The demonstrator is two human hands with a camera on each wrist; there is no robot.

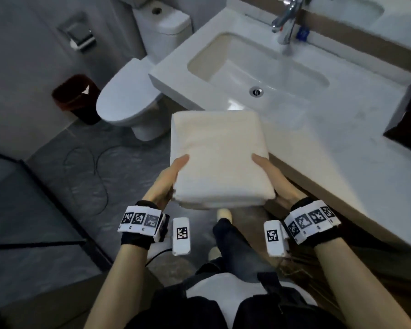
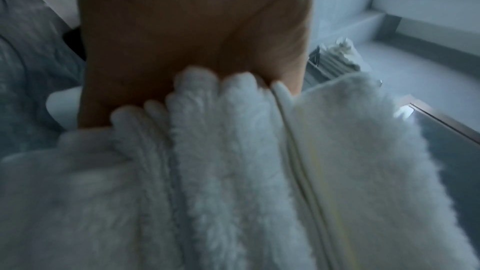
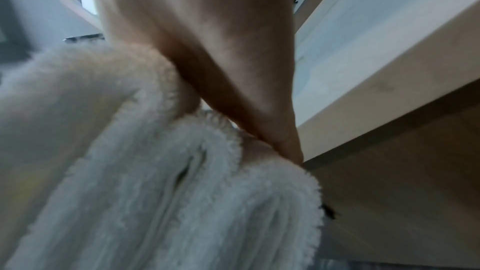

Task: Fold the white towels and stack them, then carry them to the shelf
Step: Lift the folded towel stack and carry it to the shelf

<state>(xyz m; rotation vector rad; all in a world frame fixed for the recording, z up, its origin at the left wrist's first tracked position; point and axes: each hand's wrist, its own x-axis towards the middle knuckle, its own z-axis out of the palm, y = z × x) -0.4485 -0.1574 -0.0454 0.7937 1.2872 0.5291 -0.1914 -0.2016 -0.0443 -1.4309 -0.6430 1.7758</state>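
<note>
Towels (image 1: 217, 157), folded and stacked, sit in midair between your hands, the counter (image 1: 356, 148) at three o'clock. Your left hand (image 1: 169, 179) and right hand (image 1: 274, 178) grip the near corners, thumbs on top; fingers underneath are hidden.

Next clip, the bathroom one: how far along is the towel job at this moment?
Folding and stacking look done: the stack of folded white towels shows several layered edges in the wrist views. In hand: the left hand and right hand grip its near corners, thumbs on top, holding it clear of the counter. Left: reaching the shelf, which I can't identify in any view.
</note>
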